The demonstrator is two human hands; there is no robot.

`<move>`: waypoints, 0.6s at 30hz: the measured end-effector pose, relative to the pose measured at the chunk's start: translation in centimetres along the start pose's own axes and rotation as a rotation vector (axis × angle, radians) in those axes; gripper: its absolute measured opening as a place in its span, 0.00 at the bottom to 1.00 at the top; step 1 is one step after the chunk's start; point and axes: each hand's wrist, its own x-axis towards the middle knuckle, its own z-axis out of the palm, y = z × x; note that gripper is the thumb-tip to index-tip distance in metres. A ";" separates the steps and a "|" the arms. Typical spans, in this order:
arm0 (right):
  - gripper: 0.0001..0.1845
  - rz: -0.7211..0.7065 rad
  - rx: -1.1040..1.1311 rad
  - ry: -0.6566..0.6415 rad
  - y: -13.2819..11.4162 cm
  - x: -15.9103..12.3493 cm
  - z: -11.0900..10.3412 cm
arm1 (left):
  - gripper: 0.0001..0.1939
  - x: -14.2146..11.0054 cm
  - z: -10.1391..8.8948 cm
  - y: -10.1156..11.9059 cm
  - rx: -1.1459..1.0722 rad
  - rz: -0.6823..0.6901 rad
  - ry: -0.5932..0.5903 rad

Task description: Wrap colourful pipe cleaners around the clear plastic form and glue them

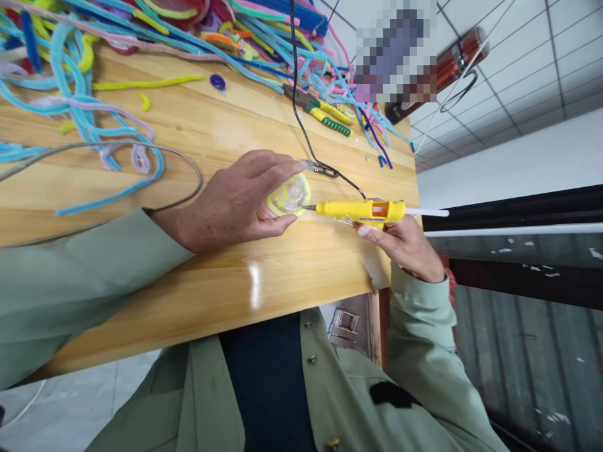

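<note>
My left hand (235, 201) is closed around a small round yellow-and-clear object (291, 193), its fingers above and its thumb below. What exactly this object is I cannot make out. In my right hand (402, 242) is a yellow hot glue gun (353, 210), with a white glue stick (431, 212) jutting from its back end. The gun's metal nozzle points left and reaches the right edge of the round object; whether it touches I cannot tell. Just beyond my left fingertips lie small dark thread snips (324, 168).
Pipe cleaners (188, 31) in many colours heap along the table's far side. Pliers (323, 112) with yellow-green handles lie before them, near a dark blue disc (217, 82). A black cord (296, 94) crosses the wooden table (198, 301). A grey cable (181, 154) loops at left.
</note>
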 end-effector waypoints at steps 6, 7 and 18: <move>0.26 -0.018 0.030 -0.013 -0.4 -0.1 -0.1 | 0.36 0.0 -0.1 -0.1 -0.017 -0.007 0.000; 0.25 -0.022 0.031 -0.007 -0.4 -0.1 -0.1 | 0.37 0.1 -0.1 -0.1 -0.024 -0.009 -0.002; 0.28 0.006 0.005 -0.012 0.1 -0.2 0.1 | 0.36 0.1 -0.2 0.2 -0.021 -0.021 -0.002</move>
